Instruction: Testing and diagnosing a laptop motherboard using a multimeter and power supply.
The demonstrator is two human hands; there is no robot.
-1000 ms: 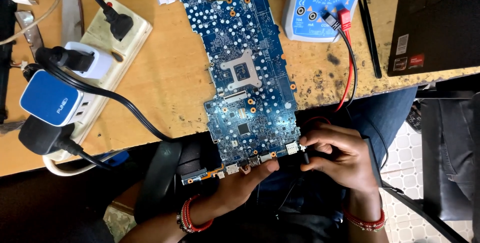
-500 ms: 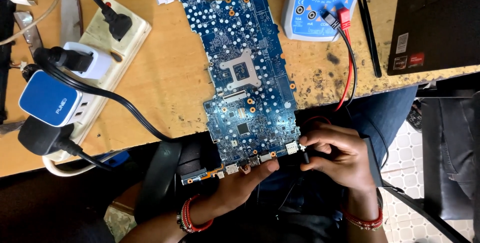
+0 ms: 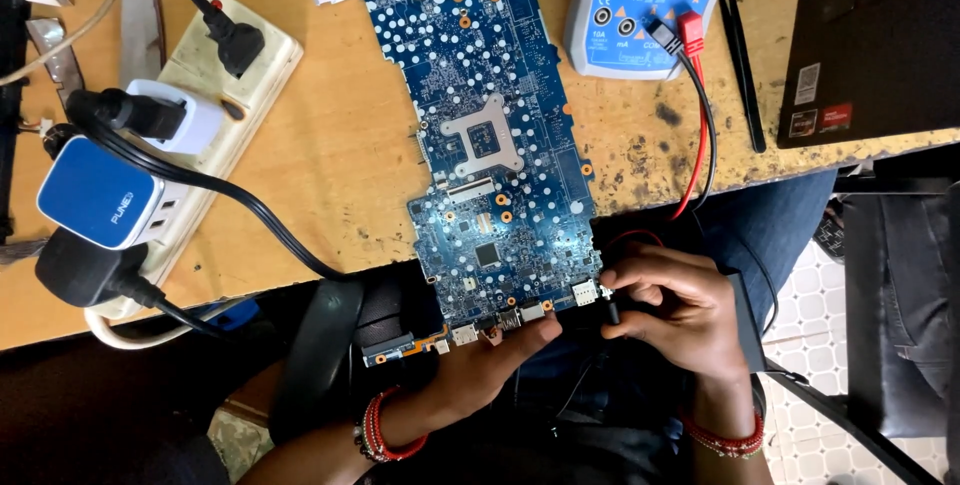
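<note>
Holding steady at the table (image 3: pixel 330 165) edge, the left hand (image 3: pixel 480 370) props the near end of the blue circuit board (image 3: pixel 495 145) from below, fingers (image 3: pixel 525 335) pressed up against its connector edge. Over on the other side, the right hand (image 3: pixel 675 320) pinches a small black plug (image 3: pixel 612 307) right at the board's corner port. Up top sits a blue multimeter (image 3: pixel 645 0), its red and black leads (image 3: pixel 700 125) trailing down toward that hand. A loaded power strip (image 3: pixel 215 105) lies well to the left.

Scuffed wooden workbench (image 3: pixel 330 155), marked with dark spots. Bore a blue laptop motherboard (image 3: pixel 490 135), a multimeter (image 3: pixel 645 5), a cream power strip (image 3: pixel 215 95) and a black laptop (image 3: pixel 870 35).
</note>
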